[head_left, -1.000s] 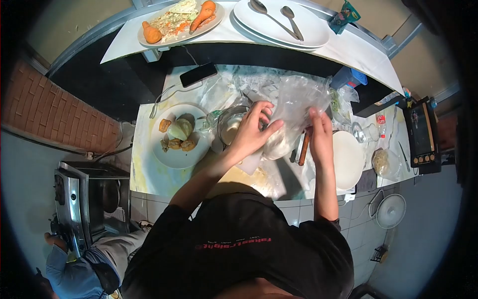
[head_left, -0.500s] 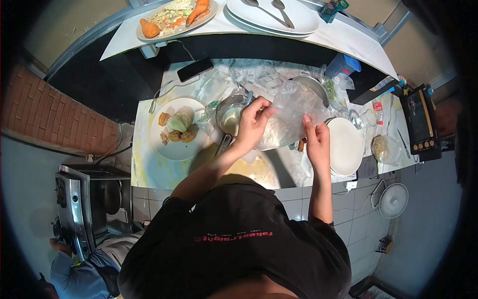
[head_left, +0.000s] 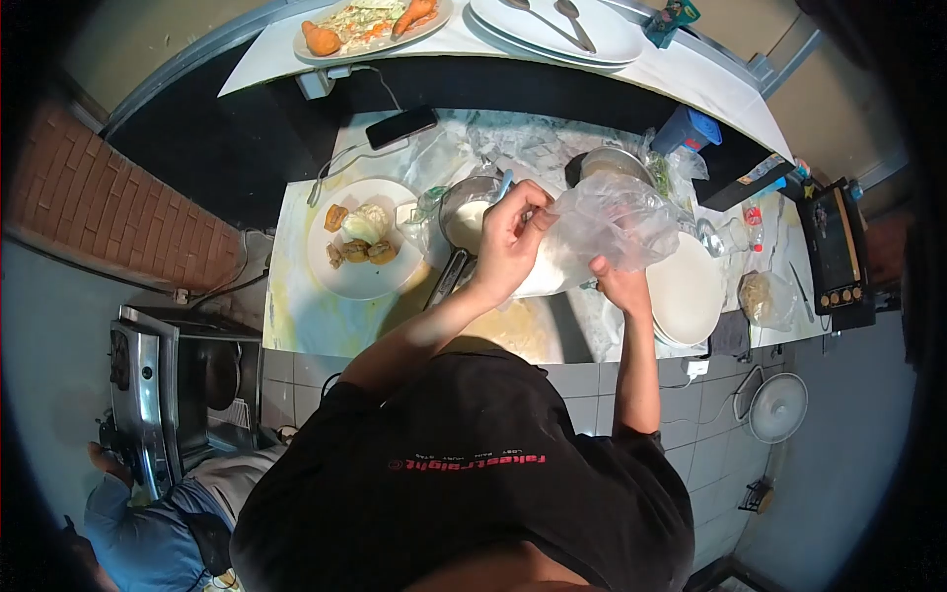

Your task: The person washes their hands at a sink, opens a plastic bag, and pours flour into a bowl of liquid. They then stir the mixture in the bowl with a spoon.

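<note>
From my end, I see the clear, crinkled plastic bag [head_left: 626,222] with white contents held above the pale marbled table [head_left: 308,321], between the black-handled round pan [head_left: 449,278] and the stacked white round plates [head_left: 688,301]. The left hand [head_left: 508,252] pinches the bag's film between thumb and fingers. The right hand [head_left: 625,288] has its thumb against the bag's lower side; I cannot tell whether its fingers close on it. My worry is the thin film: it could slide from that small pinch or tear if pulled unevenly, and should its mouth be open, which I can't make out, a tilt could spill the white contents across the table.
</note>
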Motion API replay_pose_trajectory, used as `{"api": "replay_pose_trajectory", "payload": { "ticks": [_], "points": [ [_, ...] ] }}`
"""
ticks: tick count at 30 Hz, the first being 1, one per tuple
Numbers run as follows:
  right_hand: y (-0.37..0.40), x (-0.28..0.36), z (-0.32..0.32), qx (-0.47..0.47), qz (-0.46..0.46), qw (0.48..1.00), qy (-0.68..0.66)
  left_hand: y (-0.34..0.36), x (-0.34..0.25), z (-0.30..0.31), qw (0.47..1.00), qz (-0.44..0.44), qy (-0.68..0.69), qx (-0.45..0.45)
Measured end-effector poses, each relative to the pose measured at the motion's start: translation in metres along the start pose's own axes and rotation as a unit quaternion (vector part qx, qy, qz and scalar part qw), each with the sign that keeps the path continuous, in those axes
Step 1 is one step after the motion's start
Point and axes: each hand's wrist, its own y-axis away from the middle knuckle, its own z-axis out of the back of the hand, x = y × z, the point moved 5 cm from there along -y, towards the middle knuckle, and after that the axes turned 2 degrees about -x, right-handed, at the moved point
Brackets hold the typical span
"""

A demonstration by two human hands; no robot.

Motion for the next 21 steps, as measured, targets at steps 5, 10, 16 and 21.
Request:
{"api": "replay_pose_trajectory", "payload": {
  "ticks": [5,10,16,21],
  "points": [
    [0.001,-0.005,-0.007,0.065,-0.16,0.985,0.025,0.015,0.008,0.001,0.996,0.069,0.058,0.003],
    [-0.003,0.005,-0.021,0.046,-0.096,0.989,0.1,0.029,0.043,0.017,0.99,0.137,0.038,0.019],
    [-0.021,0.027,-0.023,0.067,-0.004,0.992,0.11,0.073,0.083,0.026,0.955,0.212,0.044,0.205],
    [-0.033,0.042,-0.027,0.106,-0.037,0.988,0.109,0.07,0.08,0.022,0.952,0.228,0.051,0.2]
  ]
}}
